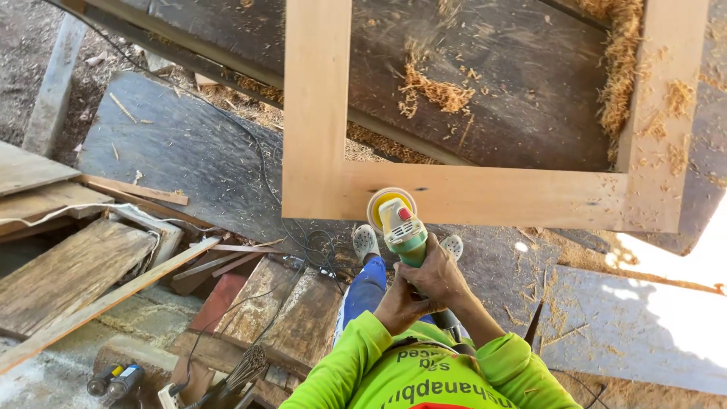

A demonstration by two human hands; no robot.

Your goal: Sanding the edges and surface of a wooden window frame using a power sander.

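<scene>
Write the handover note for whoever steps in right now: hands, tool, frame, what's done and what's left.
Both hands grip the sander: right hand on top of the body, left hand wrapped under it. Its yellow disc sits at the lower edge of the wooden frame, near the lower left corner. The frame lies flat on a dark bench. A black cable runs across the bench's left side to the floor by the feet.
Done: shavings lie inside the frame and along its right rail; how much is sanded cannot be told.
Left: probably the rest of the bottom rail and the other rails.
</scene>
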